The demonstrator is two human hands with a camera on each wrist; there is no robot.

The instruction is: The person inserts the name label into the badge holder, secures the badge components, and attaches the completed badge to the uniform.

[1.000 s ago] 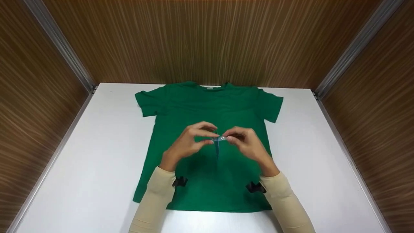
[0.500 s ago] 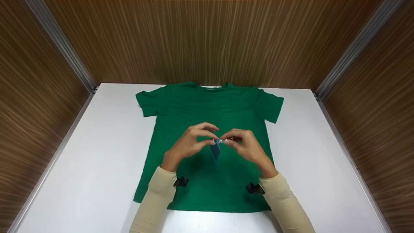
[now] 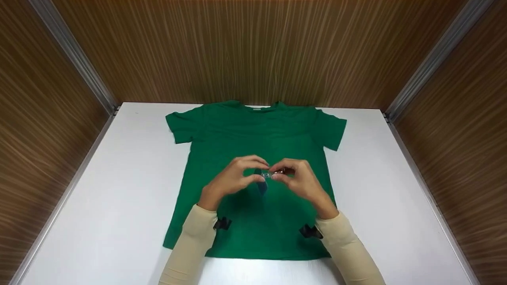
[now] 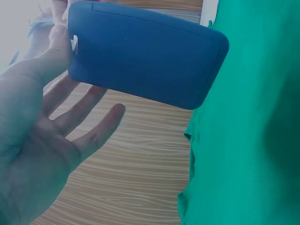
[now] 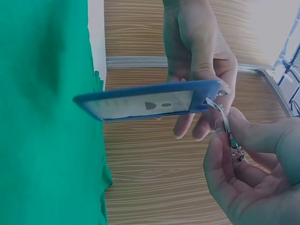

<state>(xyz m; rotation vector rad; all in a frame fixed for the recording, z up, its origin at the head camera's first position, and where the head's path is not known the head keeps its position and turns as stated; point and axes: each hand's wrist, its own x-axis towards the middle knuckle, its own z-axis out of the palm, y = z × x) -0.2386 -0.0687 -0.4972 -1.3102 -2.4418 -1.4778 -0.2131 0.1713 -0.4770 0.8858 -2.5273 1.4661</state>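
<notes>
A blue badge holder [image 4: 147,54] hangs over the green T-shirt [image 3: 253,134], held above it by both hands. Its clear window [image 5: 136,107] faces the right wrist camera, with a white insert inside. My left hand [image 3: 229,180] pinches its slotted end between thumb and index finger, the other fingers loosely extended. Through the slot runs a short clear strap [image 5: 226,123], with a metal snap [image 5: 224,93] beside the left fingers. My right hand [image 3: 301,178] grips the strap between thumb and fingers. A small metal clip [image 5: 237,153] lies against those curled fingers.
The T-shirt lies flat, sleeves spread, on a white table [image 3: 119,190]. Wood-grain panels [image 3: 253,51] with metal corner rails [image 3: 75,59] enclose the table at the back and both sides. Black wrist mounts [image 3: 311,231] sit at the cuffs of the beige sleeves [image 3: 190,245].
The badge holder has turned and swung slightly left, showing more of its face than at first. Both hands have come slightly lower, and my right hand is slightly closer to my left.
</notes>
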